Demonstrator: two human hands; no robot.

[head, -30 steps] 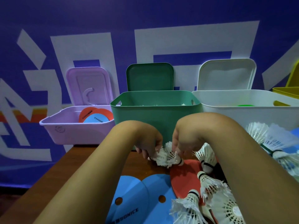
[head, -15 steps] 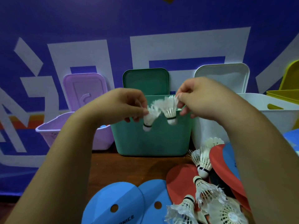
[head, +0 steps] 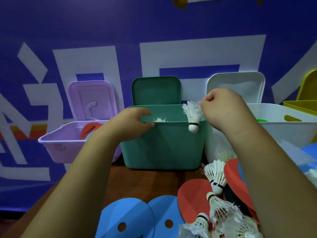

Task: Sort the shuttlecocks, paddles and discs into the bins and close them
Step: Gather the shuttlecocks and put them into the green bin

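Tabletop (head: 137,182): right hand (head: 221,110) pinches shuttlecock (head: 193,115) (left (head: 130,124) touches bin (head: 163,145)).

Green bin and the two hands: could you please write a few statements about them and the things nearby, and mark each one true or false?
1. The right hand pinches a shuttlecock by its feathers, cork end down. True.
2. The green bin has its lid shut. False: the lid stands open behind it.
3. The left hand is at the green bin's front rim. True.
4. The purple bin is empty. False: a red flat piece shows inside it.
5. Loose shuttlecocks lie on a red paddle on the table. True.
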